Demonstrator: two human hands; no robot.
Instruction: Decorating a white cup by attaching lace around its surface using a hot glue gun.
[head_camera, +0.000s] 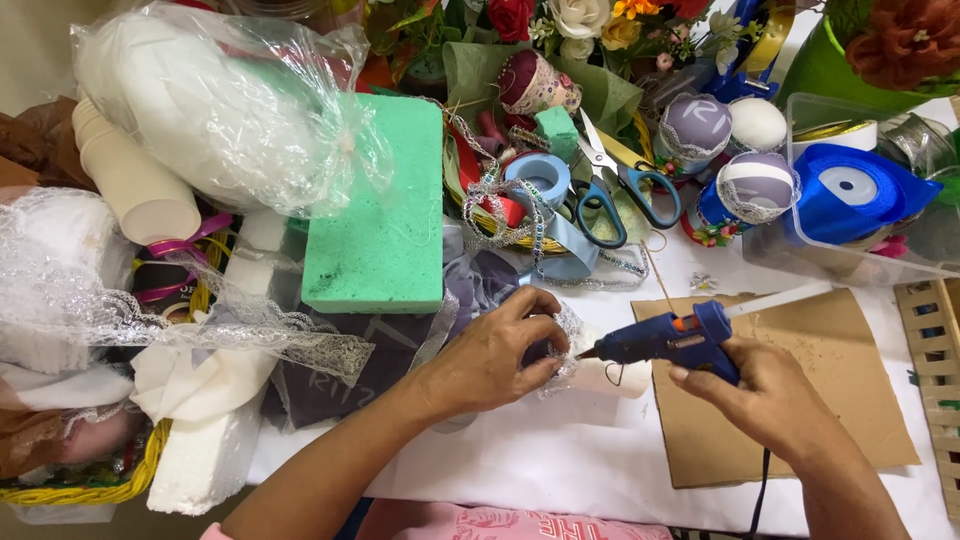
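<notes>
a crowded craft table (600, 470) under white cloth. the left hand (495, 350) closes around a small lace-wrapped object (565, 345), steadying it toward the nozzle. the right hand (765, 395) grips a blue glue gun (670, 340), its tip touching the lace, over brown cardboard (830, 400) likely there to catch drips. farther off: green foam block (385, 200), scissors (615, 190), blue ribbon spool (850, 190).

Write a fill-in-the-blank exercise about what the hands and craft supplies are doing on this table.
The right hand holds a blue ____ gun.
The left hand grips a small object trimmed with white ____.
The scissors have ____ handles.
The big foam block is ____ in colour.

Missing words: glue; lace; blue; green
</notes>
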